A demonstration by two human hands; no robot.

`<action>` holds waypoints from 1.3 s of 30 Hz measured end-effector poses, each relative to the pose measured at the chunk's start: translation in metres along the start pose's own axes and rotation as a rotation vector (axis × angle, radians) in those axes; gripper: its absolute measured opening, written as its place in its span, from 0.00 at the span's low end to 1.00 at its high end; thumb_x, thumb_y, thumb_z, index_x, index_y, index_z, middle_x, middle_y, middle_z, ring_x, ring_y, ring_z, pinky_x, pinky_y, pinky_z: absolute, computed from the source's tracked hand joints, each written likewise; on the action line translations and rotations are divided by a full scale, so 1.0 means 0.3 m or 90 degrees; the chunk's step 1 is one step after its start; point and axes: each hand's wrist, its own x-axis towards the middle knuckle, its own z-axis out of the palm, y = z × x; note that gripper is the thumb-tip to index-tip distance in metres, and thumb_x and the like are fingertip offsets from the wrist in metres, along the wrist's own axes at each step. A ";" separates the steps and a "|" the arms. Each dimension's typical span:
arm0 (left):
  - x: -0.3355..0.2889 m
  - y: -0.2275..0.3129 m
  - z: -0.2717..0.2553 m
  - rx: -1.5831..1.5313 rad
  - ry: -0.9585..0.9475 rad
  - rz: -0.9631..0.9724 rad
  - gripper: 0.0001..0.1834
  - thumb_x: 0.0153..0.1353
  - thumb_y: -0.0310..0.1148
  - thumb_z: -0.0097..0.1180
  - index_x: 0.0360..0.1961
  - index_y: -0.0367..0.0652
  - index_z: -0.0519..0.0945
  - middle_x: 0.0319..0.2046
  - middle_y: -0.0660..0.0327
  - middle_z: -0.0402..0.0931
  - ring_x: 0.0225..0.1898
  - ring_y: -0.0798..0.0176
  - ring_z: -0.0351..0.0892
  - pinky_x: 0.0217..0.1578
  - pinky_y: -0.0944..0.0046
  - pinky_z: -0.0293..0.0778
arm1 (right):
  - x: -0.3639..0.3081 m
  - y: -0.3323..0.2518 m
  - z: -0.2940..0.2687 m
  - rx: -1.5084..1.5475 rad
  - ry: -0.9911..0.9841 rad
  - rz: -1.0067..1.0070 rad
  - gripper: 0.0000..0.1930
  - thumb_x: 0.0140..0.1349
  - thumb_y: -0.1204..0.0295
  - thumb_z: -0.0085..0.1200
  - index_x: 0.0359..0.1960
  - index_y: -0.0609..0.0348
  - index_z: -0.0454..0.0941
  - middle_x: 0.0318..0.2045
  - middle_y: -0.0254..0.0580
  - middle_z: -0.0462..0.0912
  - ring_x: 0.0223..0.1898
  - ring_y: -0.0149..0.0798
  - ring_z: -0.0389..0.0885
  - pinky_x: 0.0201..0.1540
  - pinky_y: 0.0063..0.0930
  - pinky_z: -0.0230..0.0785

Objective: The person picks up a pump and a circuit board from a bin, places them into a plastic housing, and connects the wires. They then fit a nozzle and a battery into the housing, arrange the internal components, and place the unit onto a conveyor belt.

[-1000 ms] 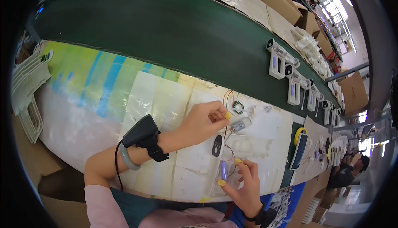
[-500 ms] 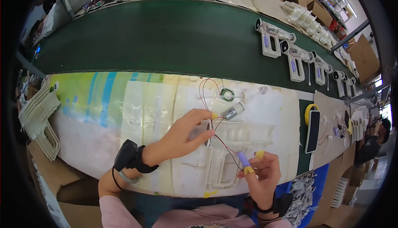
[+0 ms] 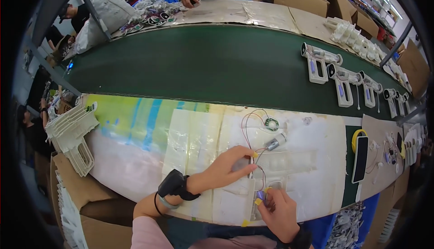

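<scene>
Right hand (image 3: pixel 280 210): you are pinching the purple battery (image 3: pixel 261 195), yellow-capped fingertips drawn narrow around it. The battery is sitting over the handle part of the pale housing (image 3: pixel 298 161); your fingers are hiding whether it is touching bottom.

Left hand (image 3: pixel 233 165): thumb and index are standing close together beside the thin wires (image 3: pixel 246 129); cannot tell whether they are gripping one.

Progress, judged from the layout: wires are already running down toward the battery. The silver motor (image 3: pixel 275 142) is lying outside, just beyond the housing's barrel part, not yet seated. The green ring-shaped board (image 3: pixel 271 123) is lying farther out, also loose. On the green belt (image 3: pixel 194 63), other housings (image 3: pixel 346 73) are carrying motors and batteries inside; beside those, yours is looking mostly unfilled.
</scene>
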 end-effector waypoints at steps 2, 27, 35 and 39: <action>0.001 0.003 0.007 0.001 -0.005 -0.005 0.15 0.62 0.30 0.62 0.48 0.37 0.76 0.43 0.53 0.77 0.45 0.58 0.78 0.49 0.62 0.73 | -0.018 0.010 0.001 -0.074 -0.014 -0.032 0.16 0.50 0.79 0.65 0.41 0.66 0.76 0.24 0.41 0.74 0.21 0.37 0.77 0.23 0.28 0.72; -0.055 0.058 0.062 0.276 0.158 0.143 0.27 0.45 0.32 0.72 0.48 0.44 0.74 0.55 0.50 0.67 0.56 0.46 0.66 0.56 0.51 0.61 | 0.197 0.141 -0.037 -0.079 -0.131 -0.246 0.09 0.53 0.85 0.57 0.35 0.61 0.79 0.36 0.42 0.83 0.23 0.39 0.80 0.24 0.26 0.71; -0.041 0.018 0.039 0.134 0.068 0.163 0.26 0.49 0.30 0.71 0.49 0.41 0.73 0.54 0.49 0.68 0.55 0.46 0.67 0.55 0.53 0.65 | 0.289 0.094 -0.095 -0.173 -0.239 -0.207 0.12 0.51 0.83 0.55 0.38 0.58 0.79 0.34 0.42 0.82 0.26 0.46 0.81 0.27 0.32 0.73; -0.029 0.027 0.040 0.086 0.131 0.156 0.23 0.48 0.29 0.71 0.45 0.40 0.75 0.48 0.53 0.71 0.50 0.49 0.71 0.48 0.56 0.69 | 0.493 0.148 -0.151 -0.201 -0.151 -0.326 0.14 0.51 0.84 0.53 0.40 0.60 0.79 0.36 0.46 0.81 0.36 0.50 0.80 0.39 0.38 0.74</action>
